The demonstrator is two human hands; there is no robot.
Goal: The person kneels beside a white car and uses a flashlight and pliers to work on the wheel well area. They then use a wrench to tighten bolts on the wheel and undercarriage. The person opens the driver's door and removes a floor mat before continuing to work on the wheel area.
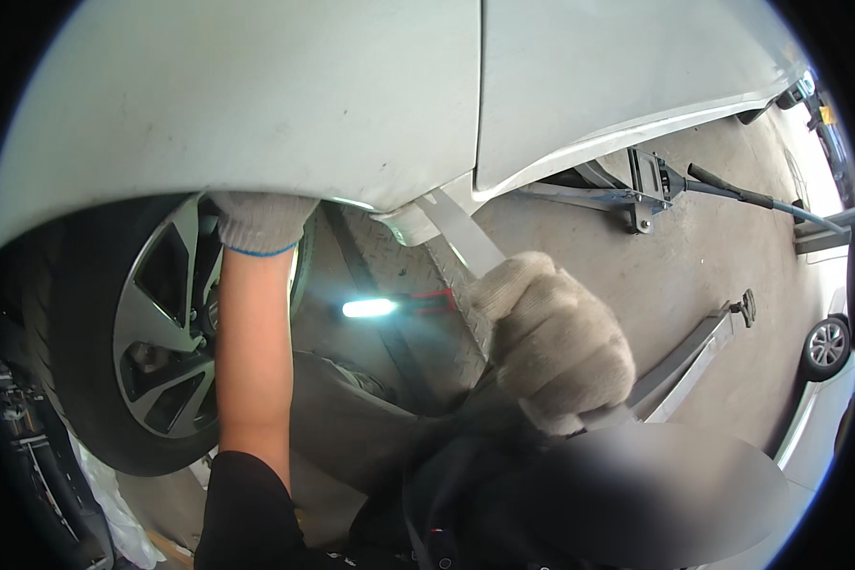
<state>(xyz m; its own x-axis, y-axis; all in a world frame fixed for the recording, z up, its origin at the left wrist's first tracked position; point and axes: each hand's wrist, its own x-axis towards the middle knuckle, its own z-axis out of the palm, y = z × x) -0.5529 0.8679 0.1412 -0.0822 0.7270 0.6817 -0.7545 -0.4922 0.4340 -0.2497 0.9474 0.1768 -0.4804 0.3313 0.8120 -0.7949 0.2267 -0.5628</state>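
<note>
A white car's body panel [256,95] curves over a wheel with a dark tyre [76,313] and a grey alloy rim [157,370]. My left hand [264,220], in a knitted glove with a blue cuff edge, reaches up under the wheel-arch lip. Its fingers are hidden there. My right hand [553,332], also gloved, is closed round a flat metal bar [464,233]. The bar's upper end meets the lower body edge near the door seam; its other end shows below my fist. A pale flap [407,226] hangs beside the bar's upper end.
Below the car a lit work lamp [370,307] with a red and black body shines by a patterned metal plate [413,261]. Steel lift arms [693,351] and a jack with a long handle [722,185] stand right. A dark blurred shape [655,494] covers the lower right.
</note>
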